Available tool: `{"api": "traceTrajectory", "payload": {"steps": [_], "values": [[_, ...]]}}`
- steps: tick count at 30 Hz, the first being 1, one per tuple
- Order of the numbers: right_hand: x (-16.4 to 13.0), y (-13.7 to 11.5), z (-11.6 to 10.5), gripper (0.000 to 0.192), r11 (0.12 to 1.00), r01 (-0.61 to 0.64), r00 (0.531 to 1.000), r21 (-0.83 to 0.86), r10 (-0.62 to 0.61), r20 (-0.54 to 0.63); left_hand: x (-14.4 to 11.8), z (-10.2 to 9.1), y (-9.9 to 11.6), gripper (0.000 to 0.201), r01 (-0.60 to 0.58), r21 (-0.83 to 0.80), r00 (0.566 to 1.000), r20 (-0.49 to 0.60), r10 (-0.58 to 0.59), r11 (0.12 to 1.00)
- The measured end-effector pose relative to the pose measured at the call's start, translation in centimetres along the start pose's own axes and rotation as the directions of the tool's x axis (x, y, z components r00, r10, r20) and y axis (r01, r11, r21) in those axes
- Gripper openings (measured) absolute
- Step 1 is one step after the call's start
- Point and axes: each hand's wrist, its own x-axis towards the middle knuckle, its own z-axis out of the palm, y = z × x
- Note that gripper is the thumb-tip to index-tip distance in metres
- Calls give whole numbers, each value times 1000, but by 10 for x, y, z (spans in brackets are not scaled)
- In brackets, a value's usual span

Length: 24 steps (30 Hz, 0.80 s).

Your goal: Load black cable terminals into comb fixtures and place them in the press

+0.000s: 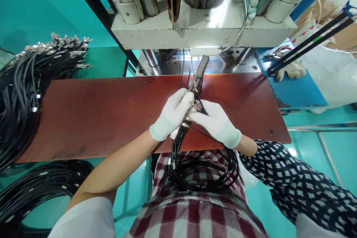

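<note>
My left hand (pixel 173 111), in a white glove, is closed round the middle of a long, narrow grey metal bar (pixel 201 70), which slants away from me over the board. My right hand (pixel 214 119), gloved too, is closed on the ends of black cables (pixel 202 108) with small metal terminals, close beside the bar. Both hands nearly meet there, and their fingers partly hide the terminals. The cables run down into a loose coil (pixel 178 178) resting on my lap against a checked apron (pixel 192 215).
A reddish-brown board (pixel 111 115) spans the front of a white press (pixel 200 37) with metal posts. Bundled black cables (pixel 19 93) with metal ends lie at left, above a larger cable coil (pixel 44 182). A work glove (pixel 292 70) rests on a blue surface at right.
</note>
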Motion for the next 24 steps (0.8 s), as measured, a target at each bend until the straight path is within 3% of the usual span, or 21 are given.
{"api": "traceTrajectory", "payload": {"steps": [6,11,14,18,20,22,24], "values": [[-2,1,-5,19,997,1,1000,-74,0,12,0,-1,1,37,13,-33,1000,6,-12,999],[-5,-2,-12,22,971,39,999,234,-31,-39,3,-3,0,37,28,-84,999,19,-27,996],[-2,2,-20,23,909,-36,997,415,7,71,4,-6,-1,39,65,-121,997,40,-60,991],[6,7,-30,36,728,-263,955,634,104,277,3,-8,-1,42,118,-191,989,111,-98,974],[8,5,-31,33,782,-252,960,570,130,247,3,-8,-2,42,128,-209,986,134,-101,969],[7,1,-28,24,918,-139,988,372,105,110,2,-9,-3,43,123,-193,986,138,-97,973],[6,-4,-23,19,985,-30,999,169,32,-9,2,-9,-5,43,103,-165,989,119,-84,981]]}}
